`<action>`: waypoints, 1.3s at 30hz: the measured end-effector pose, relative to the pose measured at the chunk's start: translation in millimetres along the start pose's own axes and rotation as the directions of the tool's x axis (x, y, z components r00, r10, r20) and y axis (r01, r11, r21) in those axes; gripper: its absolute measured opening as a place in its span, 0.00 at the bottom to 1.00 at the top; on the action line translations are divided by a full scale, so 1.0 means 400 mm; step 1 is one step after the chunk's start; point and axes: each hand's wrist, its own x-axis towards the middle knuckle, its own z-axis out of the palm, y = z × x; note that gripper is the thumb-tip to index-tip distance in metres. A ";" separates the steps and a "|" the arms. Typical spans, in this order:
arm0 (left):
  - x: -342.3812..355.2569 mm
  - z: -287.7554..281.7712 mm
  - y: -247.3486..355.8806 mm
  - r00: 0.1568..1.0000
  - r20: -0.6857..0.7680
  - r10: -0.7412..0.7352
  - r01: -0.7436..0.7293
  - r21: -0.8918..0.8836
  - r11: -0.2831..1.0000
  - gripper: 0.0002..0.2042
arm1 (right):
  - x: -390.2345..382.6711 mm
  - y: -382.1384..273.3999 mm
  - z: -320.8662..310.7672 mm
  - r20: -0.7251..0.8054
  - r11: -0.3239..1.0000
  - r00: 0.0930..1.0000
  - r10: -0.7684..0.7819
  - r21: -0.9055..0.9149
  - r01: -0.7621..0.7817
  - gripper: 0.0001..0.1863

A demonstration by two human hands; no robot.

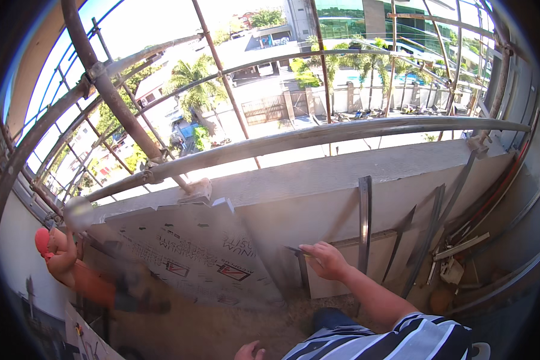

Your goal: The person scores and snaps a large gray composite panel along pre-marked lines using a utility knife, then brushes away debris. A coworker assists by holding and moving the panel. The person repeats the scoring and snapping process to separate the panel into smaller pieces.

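Observation:
My right hand grips a slim dark tool, held out before the low pale wall. Low at the bottom edge is my left hand, partly out of frame, its fingers loosely bent and apart, with nothing visible in them. A large printed silver-grey panel leans on the wall to the left of my right hand. Upright metal channels and a plain board also lean there, behind and right of that hand.
A co-worker in a red head covering works at the left, arms raised. Scaffold pipes and a long rail run above the parapet, with buildings and palms beyond and below. Scraps and long pieces pile in the right corner. A board with tools lies lower left.

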 end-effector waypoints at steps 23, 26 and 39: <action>0.782 -0.528 0.443 0.591 -0.728 0.348 -0.153 0.322 0.934 0.12 | 0.493 0.392 0.194 -0.294 0.796 0.741 0.604 0.181 -0.577 0.21; 0.850 -0.587 0.421 0.671 -0.583 0.459 -0.282 0.372 0.884 0.15 | 0.497 0.413 0.194 -0.377 0.894 0.825 0.420 0.016 -0.448 0.17; 0.613 -0.142 -0.092 0.960 -0.276 -0.048 0.049 -0.003 0.999 0.15 | 0.499 0.351 0.171 0.055 0.801 0.856 0.514 -0.388 -0.456 0.20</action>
